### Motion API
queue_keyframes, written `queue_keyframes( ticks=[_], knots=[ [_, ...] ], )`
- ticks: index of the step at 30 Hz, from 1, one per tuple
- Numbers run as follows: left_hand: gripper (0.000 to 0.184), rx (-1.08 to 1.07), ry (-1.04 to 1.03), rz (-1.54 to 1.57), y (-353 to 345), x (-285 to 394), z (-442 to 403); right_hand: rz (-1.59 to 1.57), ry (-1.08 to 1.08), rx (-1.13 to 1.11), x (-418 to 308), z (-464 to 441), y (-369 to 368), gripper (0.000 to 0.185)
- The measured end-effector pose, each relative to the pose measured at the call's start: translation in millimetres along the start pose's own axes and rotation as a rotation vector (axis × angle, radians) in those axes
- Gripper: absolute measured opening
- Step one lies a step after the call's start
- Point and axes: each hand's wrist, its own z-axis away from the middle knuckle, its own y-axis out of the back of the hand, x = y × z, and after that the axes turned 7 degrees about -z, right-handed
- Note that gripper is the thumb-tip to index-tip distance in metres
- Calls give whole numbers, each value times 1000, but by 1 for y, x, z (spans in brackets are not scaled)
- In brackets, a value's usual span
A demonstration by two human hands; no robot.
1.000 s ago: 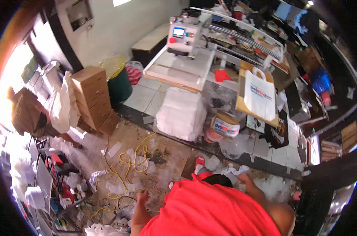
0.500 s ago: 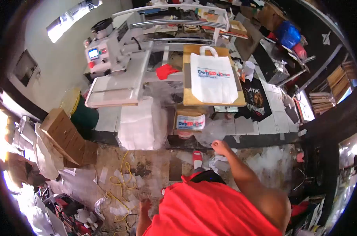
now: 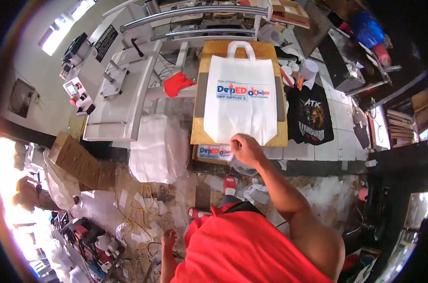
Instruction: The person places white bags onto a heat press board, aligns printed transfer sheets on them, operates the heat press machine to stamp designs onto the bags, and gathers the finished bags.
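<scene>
A white tote bag (image 3: 240,118) with blue and red DepED print lies flat on a yellowish board (image 3: 281,137), its handle loop pointing away from me. My right hand (image 3: 246,150) is at the bag's near edge, fingers curled in; whether they pinch the edge is hidden. Just below the board, a box holds a stack with the same print (image 3: 211,152), partly covered by the board. My left hand (image 3: 168,239) hangs low by my side over the floor, fingers loosely apart and holding nothing.
A heat press machine (image 3: 112,94) stands left of the board, with a red cloth (image 3: 177,84) between them. A pile of white bags (image 3: 157,153) sits below it. On the right lies a black printed shirt (image 3: 310,115). A yellow cord (image 3: 143,203) and paper scraps litter the floor.
My right hand has moved up and forward to the bag's near edge. The view has come closer to the board. My left hand shows more fully now.
</scene>
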Motion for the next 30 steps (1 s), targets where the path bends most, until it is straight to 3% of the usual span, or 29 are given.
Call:
queue_keyframes(
  ticks=[2,6,9,11,14,18,20,26,30],
  knots=[
    [30,-11,-76,44,-4,18,5,173,216,106,8,-22,8,10],
    [32,-33,-40,122,-11,11,-4,379,118,150,13,-46,29,18],
    [32,-96,-18,315,-16,-15,-16,462,203,254,24,-54,35,25],
    [32,3,0,-176,-20,-11,-7,484,144,196,33,-56,36,32],
    [30,-100,-112,-278,-17,-12,-4,553,112,142,42,-56,35,39],
    [32,-41,-65,-155,-23,17,13,600,67,84,48,-54,33,45],
    [32,-94,-108,-330,-15,54,26,607,56,89,47,-54,33,46],
    [27,-93,-162,-189,-12,17,-33,579,98,108,42,-54,31,45],
    [28,-113,-75,-125,0,43,-28,550,176,187,25,-58,8,38]
  ],
)
